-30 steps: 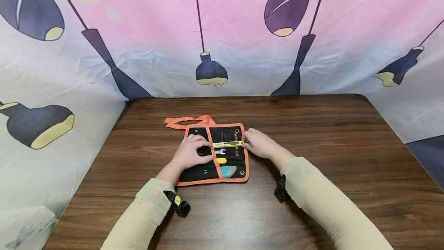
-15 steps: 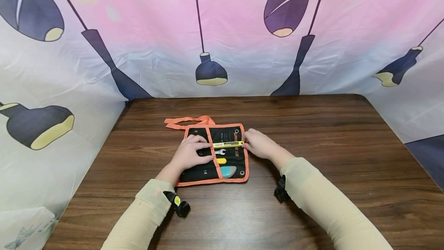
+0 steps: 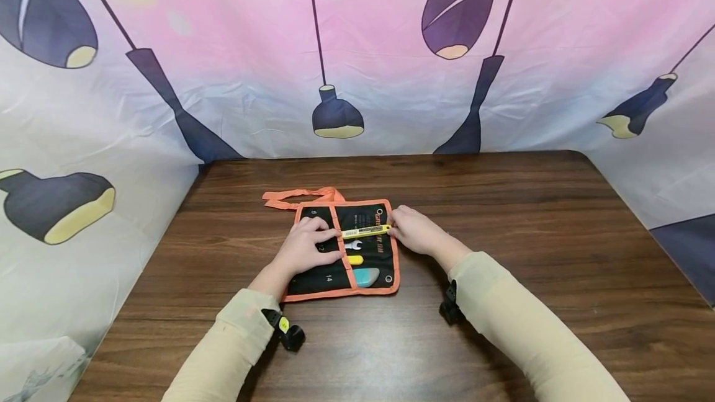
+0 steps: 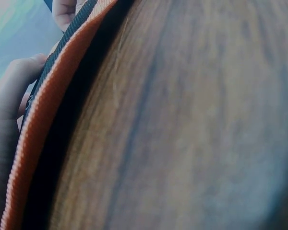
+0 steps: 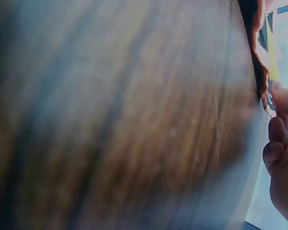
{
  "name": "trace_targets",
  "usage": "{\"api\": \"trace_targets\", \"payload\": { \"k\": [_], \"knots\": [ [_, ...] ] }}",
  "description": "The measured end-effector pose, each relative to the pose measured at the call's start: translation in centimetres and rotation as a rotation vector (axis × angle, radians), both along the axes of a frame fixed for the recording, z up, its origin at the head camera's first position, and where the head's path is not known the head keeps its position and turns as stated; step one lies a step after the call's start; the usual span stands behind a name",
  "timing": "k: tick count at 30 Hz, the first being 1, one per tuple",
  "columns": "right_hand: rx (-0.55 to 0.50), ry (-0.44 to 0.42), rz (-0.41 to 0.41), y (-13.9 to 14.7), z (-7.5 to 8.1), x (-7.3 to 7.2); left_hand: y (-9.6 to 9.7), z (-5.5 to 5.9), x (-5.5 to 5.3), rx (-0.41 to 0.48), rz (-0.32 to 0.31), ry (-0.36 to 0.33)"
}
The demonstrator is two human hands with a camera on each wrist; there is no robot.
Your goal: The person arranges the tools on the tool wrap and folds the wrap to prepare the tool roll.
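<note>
A black tool pouch with orange trim (image 3: pixel 377 260) lies spread on the table. My left hand (image 3: pixel 303 245) rests on its left part, thumb and fingertips apart along the orange pocket band. At the pouch's right edge my right hand (image 3: pixel 416 230) pinches the end of a slim yellow tool (image 3: pixel 364 231) with a printed label; its other end reaches the band beside my left fingers. Below it, an open-end wrench (image 3: pixel 354 245), a yellow handle (image 3: pixel 355 260) and a teal-and-grey handle (image 3: pixel 366 276) stick out of the pockets. In the left wrist view my thumb (image 4: pixel 14 86) lies along the pouch.
Orange tie straps (image 3: pixel 301 194) trail from the pouch's upper left. The brown wooden table (image 3: pixel 503 203) extends around it. A printed cloth backdrop (image 3: pixel 251 67) hangs behind and at the sides.
The head view has shifted slightly. The yellow tool lies a little more slanted, its right end farther from me; both hands otherwise keep their places.
</note>
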State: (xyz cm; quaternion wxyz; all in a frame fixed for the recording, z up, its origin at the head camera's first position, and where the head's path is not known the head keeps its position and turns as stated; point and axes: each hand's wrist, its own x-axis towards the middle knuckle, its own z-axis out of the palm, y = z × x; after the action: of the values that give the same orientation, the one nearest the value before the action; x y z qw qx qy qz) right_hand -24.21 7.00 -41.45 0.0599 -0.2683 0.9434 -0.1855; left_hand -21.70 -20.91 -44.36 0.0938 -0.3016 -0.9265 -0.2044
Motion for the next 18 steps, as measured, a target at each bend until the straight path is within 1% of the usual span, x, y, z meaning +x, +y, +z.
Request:
{"api": "trace_targets", "payload": {
  "k": [6, 12, 18],
  "knots": [
    [0.001, 0.012, 0.015, -0.04, 0.09, -0.12, -0.05, 0.04, -0.05, 0.006, -0.011, 0.013],
    [0.011, 0.042, 0.060, -0.47, 0.37, 0.03, -0.04, 0.17, -0.01, 0.009, -0.010, 0.031],
    [0.037, 0.015, 0.059, -0.93, 0.28, -0.05, 0.03, 0.12, -0.09, 0.009, -0.004, 0.021]
  ]
}}
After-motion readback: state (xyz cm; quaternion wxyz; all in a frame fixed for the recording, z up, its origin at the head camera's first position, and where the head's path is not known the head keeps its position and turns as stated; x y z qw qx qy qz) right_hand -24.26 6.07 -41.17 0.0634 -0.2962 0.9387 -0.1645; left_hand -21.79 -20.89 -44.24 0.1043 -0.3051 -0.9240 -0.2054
